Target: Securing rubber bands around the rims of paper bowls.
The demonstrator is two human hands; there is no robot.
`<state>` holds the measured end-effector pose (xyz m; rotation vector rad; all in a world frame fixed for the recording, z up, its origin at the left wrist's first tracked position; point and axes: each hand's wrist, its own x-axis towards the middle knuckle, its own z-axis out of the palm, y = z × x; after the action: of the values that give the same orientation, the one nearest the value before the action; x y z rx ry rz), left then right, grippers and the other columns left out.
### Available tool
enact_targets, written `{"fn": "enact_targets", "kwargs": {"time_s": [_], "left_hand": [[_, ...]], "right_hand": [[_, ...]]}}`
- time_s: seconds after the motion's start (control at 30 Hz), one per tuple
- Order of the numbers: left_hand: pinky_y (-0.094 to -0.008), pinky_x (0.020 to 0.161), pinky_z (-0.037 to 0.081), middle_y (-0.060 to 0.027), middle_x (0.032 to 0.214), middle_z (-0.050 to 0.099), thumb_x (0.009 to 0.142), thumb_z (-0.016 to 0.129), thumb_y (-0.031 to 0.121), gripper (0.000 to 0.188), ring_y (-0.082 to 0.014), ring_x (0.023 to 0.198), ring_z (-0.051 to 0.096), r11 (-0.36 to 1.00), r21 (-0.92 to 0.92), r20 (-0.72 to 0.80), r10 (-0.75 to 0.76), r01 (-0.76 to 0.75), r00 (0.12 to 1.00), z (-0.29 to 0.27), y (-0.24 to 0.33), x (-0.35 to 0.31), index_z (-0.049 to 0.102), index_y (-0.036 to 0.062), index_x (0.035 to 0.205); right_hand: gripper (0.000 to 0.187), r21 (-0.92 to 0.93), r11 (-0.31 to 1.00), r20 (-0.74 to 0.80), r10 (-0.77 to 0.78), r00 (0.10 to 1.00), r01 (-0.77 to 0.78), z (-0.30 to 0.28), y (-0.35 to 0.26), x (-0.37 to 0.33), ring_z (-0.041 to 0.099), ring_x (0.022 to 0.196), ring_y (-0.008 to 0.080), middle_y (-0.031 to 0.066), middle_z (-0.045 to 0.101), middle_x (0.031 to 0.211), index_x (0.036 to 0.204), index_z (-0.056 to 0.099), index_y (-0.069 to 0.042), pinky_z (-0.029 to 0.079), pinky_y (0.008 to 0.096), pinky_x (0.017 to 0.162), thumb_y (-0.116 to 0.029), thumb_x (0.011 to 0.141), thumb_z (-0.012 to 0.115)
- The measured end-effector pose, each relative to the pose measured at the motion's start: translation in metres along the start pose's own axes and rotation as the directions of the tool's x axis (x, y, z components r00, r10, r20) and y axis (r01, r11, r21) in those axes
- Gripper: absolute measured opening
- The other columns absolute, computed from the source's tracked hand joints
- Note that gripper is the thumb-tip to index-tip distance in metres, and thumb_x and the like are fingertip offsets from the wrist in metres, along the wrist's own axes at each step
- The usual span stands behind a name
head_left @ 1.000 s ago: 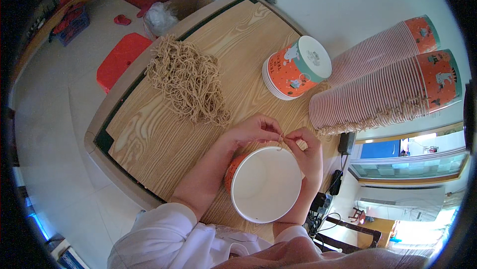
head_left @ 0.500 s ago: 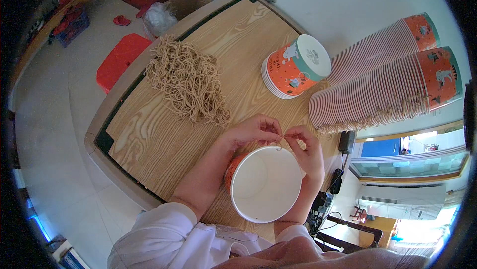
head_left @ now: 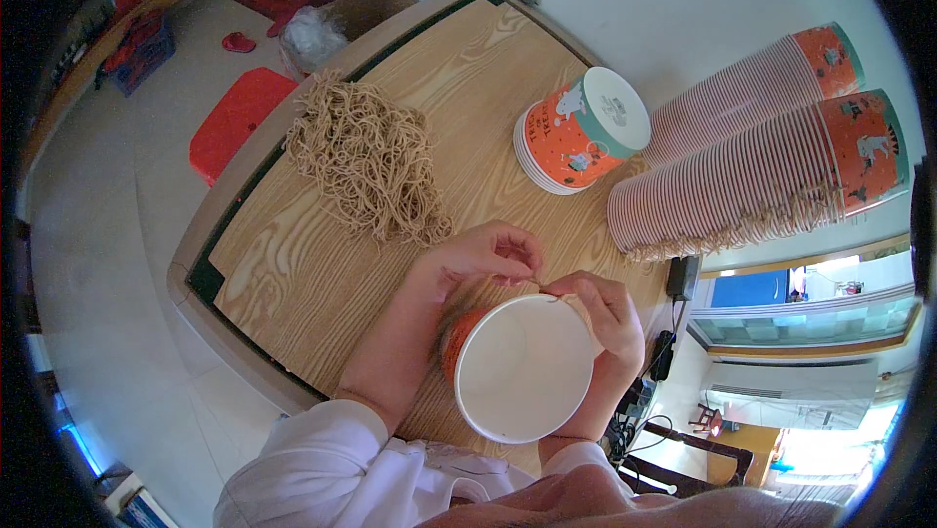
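Note:
A large paper tub (head_left: 524, 369), white inside and orange outside, lies with its mouth facing me at the table's near edge. At its far rim my left hand (head_left: 483, 253) is closed in a pinch on a thin brown string. My right hand (head_left: 607, 313) curls round the tub's right rim, its thumb and forefinger pinching the string at the top of the rim. Only a short bit of the string shows between the hands. A loose heap of tan string (head_left: 369, 162) lies farther off to the left.
A short stack of upturned orange-and-green tubs (head_left: 561, 142) stands ahead. Two long nested tub stacks lean at right, the nearer stack (head_left: 727, 186) with string ends along its side. A red stool (head_left: 239, 118) stands beyond the table's left edge. Black adapters and cables (head_left: 634, 401) lie at right.
My right hand has come down onto the tub's rim, and my left hand has drawn slightly left. The fingertips, nearly touching before, are now a little apart. The tub has shifted slightly.

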<state>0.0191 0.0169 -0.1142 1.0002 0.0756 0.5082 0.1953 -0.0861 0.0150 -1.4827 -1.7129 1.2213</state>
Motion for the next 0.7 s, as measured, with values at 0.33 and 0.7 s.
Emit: {"fn": "enact_targets", "kwargs": {"time_s": [0.33,0.7], "left_hand": [[-0.0193,0.052,0.043,-0.0047,0.083,0.064,0.081,0.063,0.013,0.018,-0.0078,0.064,0.057,0.973,-0.228,-0.2,-0.023,-0.024,0.979,0.001,0.012,-0.007,0.058,0.0048,0.097],[-0.0199,0.052,0.042,-0.0015,0.073,0.061,0.08,0.066,0.009,0.013,-0.0066,0.06,0.054,0.996,0.02,-0.036,-0.082,0.083,0.996,0.007,0.003,0.002,0.062,0.0024,0.091]], "right_hand": [[0.03,-0.115,0.99,-0.092,0.068,0.993,-0.078,0.004,-0.012,-0.005,0.061,0.082,0.0157,0.0109,0.066,0.087,0.091,0.065,0.006,0.046,0.0266,0.075,-0.012,0.095,0.041],[0.028,-0.101,0.994,-0.124,0.033,0.992,-0.045,0.003,-0.008,-0.005,0.061,0.082,0.0171,0.012,0.066,0.087,0.09,0.065,0.007,0.046,0.0271,0.076,-0.009,0.094,0.042]]}}
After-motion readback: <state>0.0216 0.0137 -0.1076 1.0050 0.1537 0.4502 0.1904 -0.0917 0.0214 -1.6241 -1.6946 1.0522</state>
